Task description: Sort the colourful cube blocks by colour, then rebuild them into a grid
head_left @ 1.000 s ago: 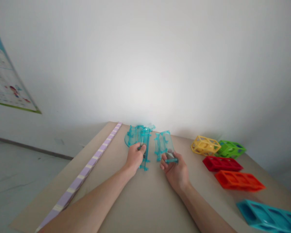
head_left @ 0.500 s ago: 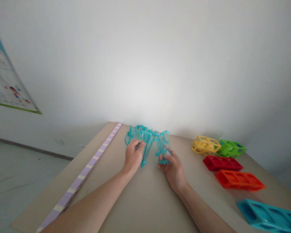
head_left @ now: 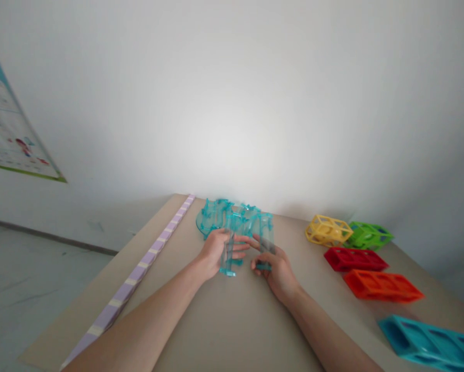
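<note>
Where right grip (head_left: 277, 269) holds, teal panel (head_left: 267, 231), near end

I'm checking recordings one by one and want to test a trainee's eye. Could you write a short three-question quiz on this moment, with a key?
1. True or false: the purple striped strip lies on the table to the left of the left hand.
2. Multiple choice: which colour of block lies between the red block and the blue block? (a) yellow (b) orange (c) green
3. Short answer: what shows directly in front of the left hand?

Key: 1. True. 2. (b), the orange block. 3. A see-through teal piece.
</note>
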### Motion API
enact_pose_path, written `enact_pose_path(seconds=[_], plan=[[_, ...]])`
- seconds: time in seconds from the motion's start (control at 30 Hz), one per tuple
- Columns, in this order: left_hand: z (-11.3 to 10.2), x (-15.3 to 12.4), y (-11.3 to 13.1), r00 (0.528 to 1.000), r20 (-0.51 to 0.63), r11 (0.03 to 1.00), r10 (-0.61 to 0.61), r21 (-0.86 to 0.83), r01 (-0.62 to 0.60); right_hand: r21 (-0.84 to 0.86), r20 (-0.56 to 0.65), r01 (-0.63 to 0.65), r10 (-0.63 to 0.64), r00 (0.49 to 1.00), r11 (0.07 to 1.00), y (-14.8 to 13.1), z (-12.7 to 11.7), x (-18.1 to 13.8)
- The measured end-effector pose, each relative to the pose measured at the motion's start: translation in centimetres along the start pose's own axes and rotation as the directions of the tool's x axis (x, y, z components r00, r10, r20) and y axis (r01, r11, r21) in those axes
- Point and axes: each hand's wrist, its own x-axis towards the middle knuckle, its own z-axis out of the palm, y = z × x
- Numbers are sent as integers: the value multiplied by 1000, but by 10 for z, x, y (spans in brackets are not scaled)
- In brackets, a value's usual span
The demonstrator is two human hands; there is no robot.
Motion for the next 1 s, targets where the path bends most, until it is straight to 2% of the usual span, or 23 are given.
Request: enact_pose_path(seconds=[0.1,0.27,0.33,0.4,0.53,0.73,0.8,0.87,1.0], plan=[[1,-1,3,1000,15,999,-4,-32,5,-42,37,18,-16,999,999,0,1,-1],[2,-1,0,995,19,989,96,-115,-93,-227,63,265,-258,964,937,4,6,-10],[3,-2,-2,987,39,979,156,-140,-149,-262,107,320,-303,947,910,7,11,-17],[4,-4,-4,982,88,976,169,-155,-154,-258,157,330,-298,942,908,11,16,-23],[7,-9,-6,966,242,989,95,-136,-63,-238,194,304,-262,945,922,15,20,-28],[9,-12,-7,969,232,993,86,-100,-64,-307,158,330,-294,943,893,11,18,-27],[9,-12,-7,959,235,984,155,-128,-128,-344,155,365,-331,931,865,9,17,-27],[9,-11,-6,936,220,956,273,-168,-240,-369,152,392,-362,920,842,8,17,-27],[7,-8,-3,897,110,901,427,-133,-413,-396,105,369,-358,928,841,8,17,-27]])
